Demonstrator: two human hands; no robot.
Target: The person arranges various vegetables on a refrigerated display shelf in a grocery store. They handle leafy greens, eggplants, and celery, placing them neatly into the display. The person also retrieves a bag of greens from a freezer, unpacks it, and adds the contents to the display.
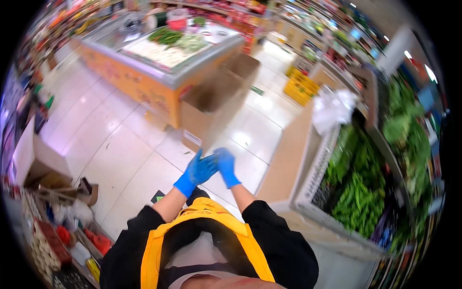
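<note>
My left hand (202,169), in a blue glove, is held over the floor in front of my body with its thumb raised and its fingers pointing right. My right hand (226,164), gloved the same, meets or overlaps the left fingertips. Motion blur hides how its fingers lie. I see nothing held in the left hand. Just past the hands stands a tall open cardboard box (216,117), against the end of an orange-sided display counter (130,81). A yellow apron (205,209) covers my front.
A vegetable stand (285,159) on the right holds leafy greens (361,206), with clear plastic bags (334,108) on its corner. Beyond is a yellow crate (300,86). An open carton (43,159) and a low shelf of goods line the left. White floor tiles (122,155) lie between.
</note>
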